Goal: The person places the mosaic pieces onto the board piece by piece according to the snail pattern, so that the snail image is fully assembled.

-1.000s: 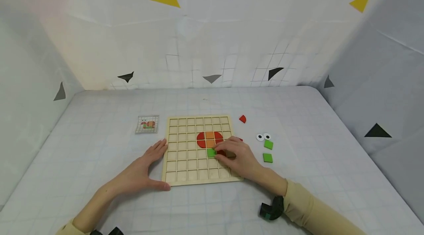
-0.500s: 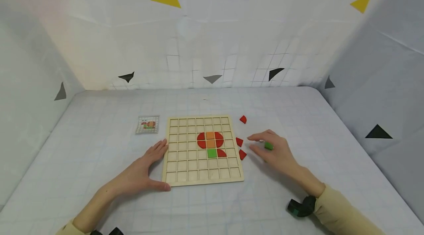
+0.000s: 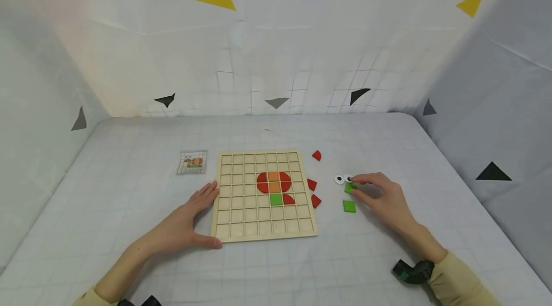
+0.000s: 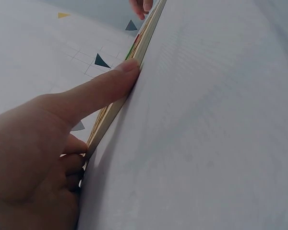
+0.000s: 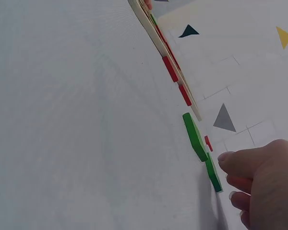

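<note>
My left hand (image 3: 191, 220) is spread along the left side of a wooden grid board (image 3: 243, 229), its thumb on the near left corner in the left wrist view. Red and orange pieces (image 3: 273, 182) form a rounded shape in the board's cells, above a green square and a red quarter-circle (image 3: 288, 199). To the right of the board, my right hand (image 3: 390, 203) has its thumb and index finger apart at the edges of a green square tile (image 3: 349, 188) lying on the table. Another green tile (image 5: 195, 137) is nearer in the right wrist view.
Two round eye pieces (image 3: 339, 179) are just beyond the green tile. Several loose red quarter-circles, one of them a red piece (image 3: 316, 155) at the back, lie right of the board. A small picture card (image 3: 192, 162) sits to its left.
My right hand has left the green square on the board and moved right to the loose green tiles. The left hand has stayed on the board's edge.
</note>
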A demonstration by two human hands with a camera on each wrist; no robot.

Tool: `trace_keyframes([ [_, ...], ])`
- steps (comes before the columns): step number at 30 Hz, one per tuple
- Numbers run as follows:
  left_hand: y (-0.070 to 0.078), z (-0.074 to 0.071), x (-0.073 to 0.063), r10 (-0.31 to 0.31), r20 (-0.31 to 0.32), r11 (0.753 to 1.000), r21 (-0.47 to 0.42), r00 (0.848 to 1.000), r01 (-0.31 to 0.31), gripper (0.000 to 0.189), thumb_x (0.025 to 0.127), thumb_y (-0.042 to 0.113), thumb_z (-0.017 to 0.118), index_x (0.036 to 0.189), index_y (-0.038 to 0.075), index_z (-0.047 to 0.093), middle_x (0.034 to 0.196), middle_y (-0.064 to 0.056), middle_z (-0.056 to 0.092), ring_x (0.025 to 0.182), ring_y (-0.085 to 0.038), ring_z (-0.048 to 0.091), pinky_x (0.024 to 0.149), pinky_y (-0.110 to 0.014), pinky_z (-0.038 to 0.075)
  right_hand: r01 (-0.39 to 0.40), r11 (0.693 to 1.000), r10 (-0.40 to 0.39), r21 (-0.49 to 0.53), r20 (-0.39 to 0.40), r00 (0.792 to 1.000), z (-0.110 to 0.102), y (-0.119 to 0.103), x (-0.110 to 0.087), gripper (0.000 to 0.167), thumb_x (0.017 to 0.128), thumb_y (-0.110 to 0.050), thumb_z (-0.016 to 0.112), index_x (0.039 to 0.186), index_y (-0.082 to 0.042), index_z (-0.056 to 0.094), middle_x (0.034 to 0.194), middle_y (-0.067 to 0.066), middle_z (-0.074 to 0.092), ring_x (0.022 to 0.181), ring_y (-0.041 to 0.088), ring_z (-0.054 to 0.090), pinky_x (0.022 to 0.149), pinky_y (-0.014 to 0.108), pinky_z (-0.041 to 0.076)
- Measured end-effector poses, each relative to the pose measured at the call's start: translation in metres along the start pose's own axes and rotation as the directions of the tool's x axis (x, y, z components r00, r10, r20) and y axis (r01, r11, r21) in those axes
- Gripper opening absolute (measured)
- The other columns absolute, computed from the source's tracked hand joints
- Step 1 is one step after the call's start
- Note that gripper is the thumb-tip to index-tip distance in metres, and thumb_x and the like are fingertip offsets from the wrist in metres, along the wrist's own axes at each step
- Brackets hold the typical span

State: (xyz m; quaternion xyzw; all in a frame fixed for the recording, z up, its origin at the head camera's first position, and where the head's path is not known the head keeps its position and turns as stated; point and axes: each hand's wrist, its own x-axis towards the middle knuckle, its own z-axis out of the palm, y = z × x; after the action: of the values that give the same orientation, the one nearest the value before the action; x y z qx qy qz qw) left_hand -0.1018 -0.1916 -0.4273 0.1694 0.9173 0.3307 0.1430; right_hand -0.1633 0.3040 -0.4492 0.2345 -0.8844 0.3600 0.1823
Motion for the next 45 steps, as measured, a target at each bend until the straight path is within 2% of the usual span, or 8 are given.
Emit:
trace_keyframes([
  [2,0.0,0.0,0.0,0.001,-0.003,1.0,0.002,1.0,-0.001,0.124,0.065,0.068,0.081,0.16,0.014,0.024,0.169,0.002,0.011,0.155,-0.034,0.007,0.121,-0.061,0.016,-0.006,1.0,0.006,0.006,-0.009,1.0,0.0,0.002,-0.001,0.039,0.074,-0.002,0.087,0.11,-0.013,0.074,0.103,0.0,0.072,0.097,0.012,0.061,0.086,0.015,0.046],
  [9,0.0,0.0,0.0,0.014,-0.011,1.0,0.002,1.0,-0.014,0.123,0.065,0.068,0.081,0.16,0.014,0.025,0.169,0.001,0.012,0.155,-0.034,0.008,0.121,-0.061,0.016,0.043,0.998,-0.045,-0.046,-0.039,0.998,0.003,0.007,-0.002,0.038,0.069,-0.001,0.089,0.103,-0.011,0.075,0.097,-0.001,0.074,0.093,0.012,0.062,0.082,0.015,0.046],
  [27,0.0,0.0,0.0,0.026,-0.015,1.0,-0.002,1.0,-0.026,0.122,0.065,0.068,0.081,0.16,0.015,0.025,0.169,0.002,0.012,0.155,-0.034,0.007,0.121,-0.062,0.015,0.014,0.998,-0.015,-0.059,-0.022,1.0,0.003,0.008,-0.003,0.037,0.072,-0.001,0.088,0.105,-0.013,0.076,0.098,-0.003,0.074,0.094,0.011,0.063,0.082,0.008,0.045],
  [33,-0.002,0.0,0.0,0.021,-0.01,1.0,-0.002,1.0,-0.021,0.123,0.065,0.069,0.08,0.16,0.015,0.024,0.169,0.002,0.011,0.155,-0.033,0.007,0.121,-0.061,0.016,-0.019,0.999,0.018,-0.035,-0.03,0.999,0.0,-0.011,0.004,0.038,0.074,-0.002,0.087,0.107,-0.016,0.075,0.099,-0.003,0.073,0.096,0.007,0.061,0.085,0.015,0.046],
  [36,-0.001,0.0,0.001,0.016,-0.007,1.0,0.0,1.0,-0.016,0.123,0.065,0.069,0.08,0.16,0.015,0.024,0.169,0.003,0.011,0.155,-0.032,0.007,0.121,-0.061,0.016,-0.001,1.0,0.001,0.012,0.014,1.0,0.005,-0.026,0.012,0.038,0.074,-0.003,0.087,0.108,-0.016,0.075,0.101,-0.005,0.072,0.098,0.008,0.062,0.086,0.018,0.048],
  [41,-0.001,0.0,0.001,0.014,0.0,1.0,0.001,1.0,-0.014,0.123,0.065,0.068,0.081,0.16,0.014,0.024,0.169,0.002,0.011,0.155,-0.032,0.007,0.121,-0.06,0.017,0.016,0.995,-0.028,0.101,0.119,0.993,0.033,-0.057,0.027,0.034,0.076,-0.007,0.086,0.107,-0.016,0.075,0.1,-0.007,0.072,0.096,0.014,0.064,0.085,0.029,0.053],
  [45,-0.002,0.002,0.002,0.017,-0.002,1.0,-0.001,1.0,-0.017,0.123,0.065,0.068,0.081,0.16,0.015,0.023,0.169,0.003,0.011,0.156,-0.031,0.007,0.121,-0.06,0.017,0.07,0.979,-0.098,0.19,0.146,0.984,0.063,-0.078,0.035,0.029,0.077,-0.007,0.085,0.104,-0.013,0.075,0.093,-0.003,0.071,0.084,0.019,0.061,0.073,0.032,0.053],
])
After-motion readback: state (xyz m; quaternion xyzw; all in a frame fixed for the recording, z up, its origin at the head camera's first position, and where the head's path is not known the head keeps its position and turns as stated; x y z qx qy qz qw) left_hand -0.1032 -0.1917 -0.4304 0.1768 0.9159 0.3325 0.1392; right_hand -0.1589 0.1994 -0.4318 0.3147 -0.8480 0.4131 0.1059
